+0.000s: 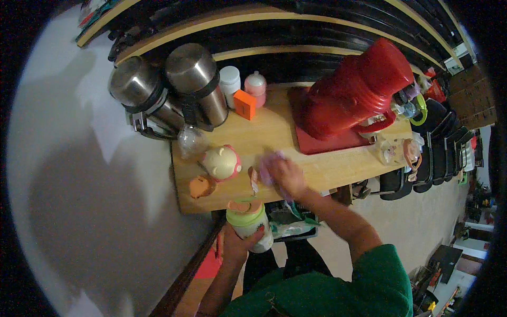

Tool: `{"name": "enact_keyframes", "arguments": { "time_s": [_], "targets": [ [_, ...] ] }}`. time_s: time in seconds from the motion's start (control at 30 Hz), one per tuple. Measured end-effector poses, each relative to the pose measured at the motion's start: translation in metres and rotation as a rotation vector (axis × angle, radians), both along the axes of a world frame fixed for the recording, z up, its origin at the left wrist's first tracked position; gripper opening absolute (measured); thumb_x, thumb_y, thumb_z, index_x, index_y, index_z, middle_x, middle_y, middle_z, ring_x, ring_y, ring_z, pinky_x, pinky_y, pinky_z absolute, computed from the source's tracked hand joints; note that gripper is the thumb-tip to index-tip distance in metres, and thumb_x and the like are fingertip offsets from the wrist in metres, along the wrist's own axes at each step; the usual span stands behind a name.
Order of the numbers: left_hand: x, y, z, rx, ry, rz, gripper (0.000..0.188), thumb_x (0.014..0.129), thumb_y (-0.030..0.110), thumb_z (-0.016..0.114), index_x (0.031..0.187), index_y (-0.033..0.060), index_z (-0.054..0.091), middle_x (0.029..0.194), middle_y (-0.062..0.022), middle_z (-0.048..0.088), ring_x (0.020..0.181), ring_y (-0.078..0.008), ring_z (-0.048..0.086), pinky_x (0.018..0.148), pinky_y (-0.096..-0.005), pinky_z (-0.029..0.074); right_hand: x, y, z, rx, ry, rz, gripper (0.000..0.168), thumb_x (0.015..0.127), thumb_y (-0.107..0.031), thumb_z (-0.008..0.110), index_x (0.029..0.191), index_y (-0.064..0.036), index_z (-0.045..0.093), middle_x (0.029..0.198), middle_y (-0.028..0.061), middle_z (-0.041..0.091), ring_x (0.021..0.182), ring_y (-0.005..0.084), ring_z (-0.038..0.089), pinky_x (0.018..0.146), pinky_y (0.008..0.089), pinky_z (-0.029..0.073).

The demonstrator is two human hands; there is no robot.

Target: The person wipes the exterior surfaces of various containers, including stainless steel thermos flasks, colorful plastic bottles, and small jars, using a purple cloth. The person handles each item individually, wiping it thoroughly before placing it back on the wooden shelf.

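Note:
My left hand (237,243) grips a white cup (253,232) with a light green lid and an orange top, held off the table's front edge. My right hand (291,178), blurred, holds a purple cloth (273,164) against the wooden tabletop (273,130). Left of the cloth lies a small striped strip (253,180), perhaps a wrapper or strap. A cream animal-shaped object (222,162) with pink trim rests near the table's left end. Beside it is a small orange item (201,187), its kind unclear.
Two steel vacuum jugs (194,75) stand at the back left, near a clear plastic piece (191,138). Behind are a white bottle (230,85), a pink bottle (256,89) and an orange box (244,104). A red thermos jug (352,95) stands on a red tray (328,143); a clear cup (394,150) is at right.

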State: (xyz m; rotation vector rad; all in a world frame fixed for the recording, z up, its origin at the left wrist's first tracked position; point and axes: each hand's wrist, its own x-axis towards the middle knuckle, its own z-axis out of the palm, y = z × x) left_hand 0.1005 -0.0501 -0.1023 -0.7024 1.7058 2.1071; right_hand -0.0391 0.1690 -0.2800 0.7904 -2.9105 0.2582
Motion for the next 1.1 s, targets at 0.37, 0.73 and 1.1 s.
{"name": "enact_keyframes", "arguments": {
  "time_s": [0.37, 0.73, 1.1],
  "targets": [
    [0.018, 0.039, 0.019, 0.064, -0.031, 0.031, 0.065, 0.073, 0.008, 0.081, 0.131, 0.0020, 0.050, 0.122, -0.0112, 0.062, 0.111, -0.0227, 0.062, 0.097, -0.0395, 0.049, -0.015, 0.004, -0.003, -0.029, 0.200, -0.086, 0.054, 0.086, -0.022, 0.059, 0.138, -0.014, 0.049, 0.138, 0.0191, 0.049, 0.112, 0.0415, 0.056, 0.083, 0.0500, 0.055],
    [0.032, 0.058, 0.028, 0.187, 0.073, 0.094, 0.070, 0.078, 0.008, 0.078, 0.139, 0.0034, 0.043, 0.125, -0.0103, 0.060, 0.113, -0.0241, 0.060, 0.100, -0.0415, 0.047, 0.054, 0.250, 0.054, -0.245, 0.091, -0.837, 0.043, 0.092, -0.025, 0.057, 0.132, -0.010, 0.049, 0.118, 0.0194, 0.057, 0.103, 0.0388, 0.059, 0.081, 0.0468, 0.052],
    [0.029, 0.067, 0.088, 0.183, 0.234, -0.032, 0.068, 0.085, 0.021, 0.074, 0.142, 0.0024, 0.042, 0.128, -0.0096, 0.059, 0.116, -0.0219, 0.058, 0.101, -0.0394, 0.045, 0.106, 0.073, 0.119, -0.501, -0.606, -0.174, 0.033, 0.075, -0.014, 0.074, 0.108, -0.014, 0.072, 0.110, 0.0162, 0.062, 0.099, 0.0368, 0.063, 0.089, 0.0451, 0.052]
  ]
}}
